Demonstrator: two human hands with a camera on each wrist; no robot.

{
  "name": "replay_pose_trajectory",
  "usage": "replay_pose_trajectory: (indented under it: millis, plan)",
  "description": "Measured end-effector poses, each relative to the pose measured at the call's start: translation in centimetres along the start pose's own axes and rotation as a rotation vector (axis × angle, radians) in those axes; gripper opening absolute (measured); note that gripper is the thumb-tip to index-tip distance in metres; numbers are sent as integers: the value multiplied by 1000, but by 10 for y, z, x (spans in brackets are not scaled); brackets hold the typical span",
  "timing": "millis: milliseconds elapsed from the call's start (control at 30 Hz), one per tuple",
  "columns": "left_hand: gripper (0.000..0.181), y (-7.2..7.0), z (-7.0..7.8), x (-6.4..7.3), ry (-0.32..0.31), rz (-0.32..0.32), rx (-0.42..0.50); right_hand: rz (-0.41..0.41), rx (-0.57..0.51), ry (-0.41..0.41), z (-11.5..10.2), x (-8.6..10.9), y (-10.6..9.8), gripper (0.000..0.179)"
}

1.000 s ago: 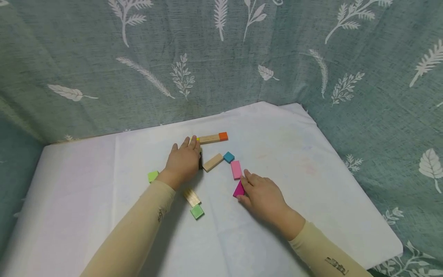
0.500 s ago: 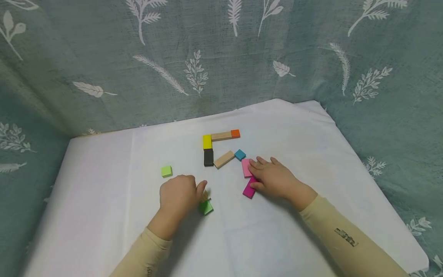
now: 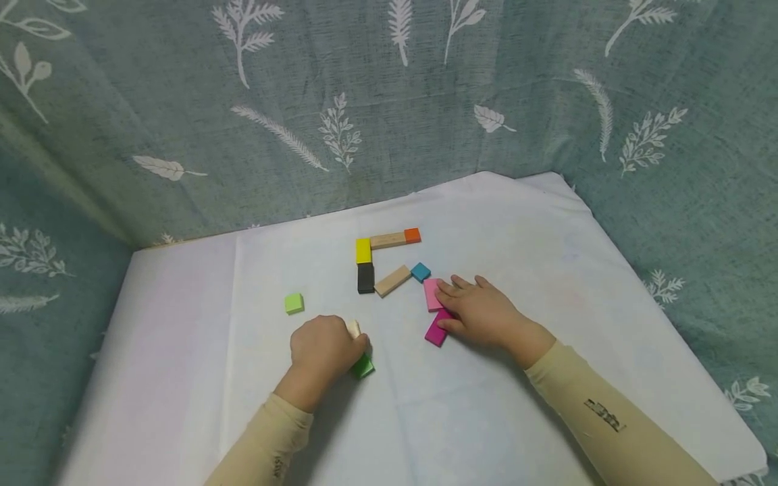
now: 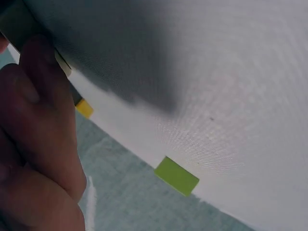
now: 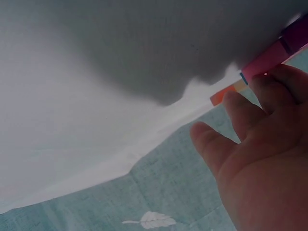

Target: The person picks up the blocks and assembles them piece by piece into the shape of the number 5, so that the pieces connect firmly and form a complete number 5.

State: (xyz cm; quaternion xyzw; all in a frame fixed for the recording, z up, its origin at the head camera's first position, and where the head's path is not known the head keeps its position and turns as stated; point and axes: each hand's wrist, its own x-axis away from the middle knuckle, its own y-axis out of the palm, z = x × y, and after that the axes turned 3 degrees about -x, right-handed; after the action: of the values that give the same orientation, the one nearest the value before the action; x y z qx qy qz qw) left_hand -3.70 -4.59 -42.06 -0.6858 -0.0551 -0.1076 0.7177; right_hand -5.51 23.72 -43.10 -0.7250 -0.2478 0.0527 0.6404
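Blocks lay scattered on the white cloth (image 3: 182, 378), part lined up, part loose. Going left to right: a light green cube (image 3: 294, 303) sat alone, well apart from the rest, untouched. Next, the left hand (image 3: 322, 351) was curled over a pale wooden block (image 3: 354, 329), fingers bent round it, with a green block (image 3: 362, 366) touching or just under the fingertips; whether that one was gripped too could not be told. The left wrist view only showed the curled fingers (image 4: 38, 144) close up.

Toward the middle stood the part that looked already arranged: a yellow block (image 3: 363, 250) with a black block (image 3: 366, 277) end to end below it, and a long wooden block (image 3: 387, 239) running right from the yellow one, capped by an orange block (image 3: 412, 235). A second wooden block (image 3: 392, 281) lay tilted just beside the black one, a blue block (image 3: 421, 272) near its upper end, both seemingly not yet squared up.

Farther right, the right hand (image 3: 480, 312) rested flat, fingers spread and fairly straight, tips on a pink block (image 3: 431, 294), thumb side against a magenta block (image 3: 436, 331). It pressed rather than pinched.

Judged from the layout: one corner set, the green cube, wooden, green, pink and magenta pieces still left to place.
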Motion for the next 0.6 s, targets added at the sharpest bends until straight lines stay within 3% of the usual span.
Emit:
replay_pose_trajectory:
  millis: [100, 200, 400, 500, 600]
  plan:
    - [44, -3, 3, 3, 13, 5, -1, -4, -4, 2, 0, 1, -1, 74]
    - [45, -6, 11, 10, 77, 42, 0, -5, -7, 5, 1, 1, -2, 74]
    - [45, 1, 41, 23, 356, 220, -53, -4, -6, 4, 2, 1, -3, 74]
    - [40, 10, 56, 27, 477, 237, -107, -1, -8, 3, 3, 1, -1, 74]
    - [32, 17, 64, 28, 552, 245, -143, 4, -17, -5, 3, 1, -1, 73]
